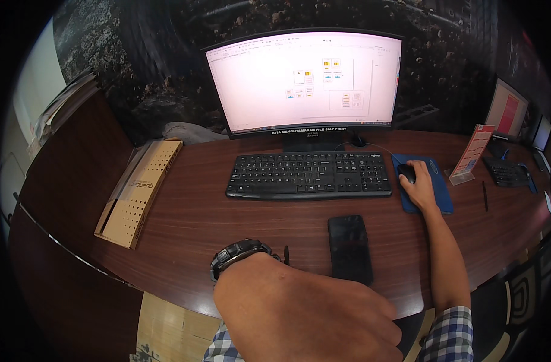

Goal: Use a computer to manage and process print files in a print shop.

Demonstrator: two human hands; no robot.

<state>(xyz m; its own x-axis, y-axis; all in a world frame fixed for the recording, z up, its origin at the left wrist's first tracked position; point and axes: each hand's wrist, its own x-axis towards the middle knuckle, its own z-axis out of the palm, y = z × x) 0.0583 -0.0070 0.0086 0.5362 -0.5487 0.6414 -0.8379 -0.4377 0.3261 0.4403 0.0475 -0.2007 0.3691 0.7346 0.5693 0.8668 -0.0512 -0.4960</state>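
The mouse is held on the blue pad under the right hand, fingers curled around it; the left hand's finger state is hidden. Several layouts are already placed on the screen; what remains is not shown.

I watch through one head view, the left lens of a pair worn on the person's head. It looks from above the near side of the desk, forward and down across its top. The screen faces me at the upper middle of the frame, with the keyboard below it. The left hand is closest to my lens, looming large at the lower edge; the right hand, right of centre, looks smaller and farther off. The fisheye bends the desk's edges, and black rounds the frame's corners.
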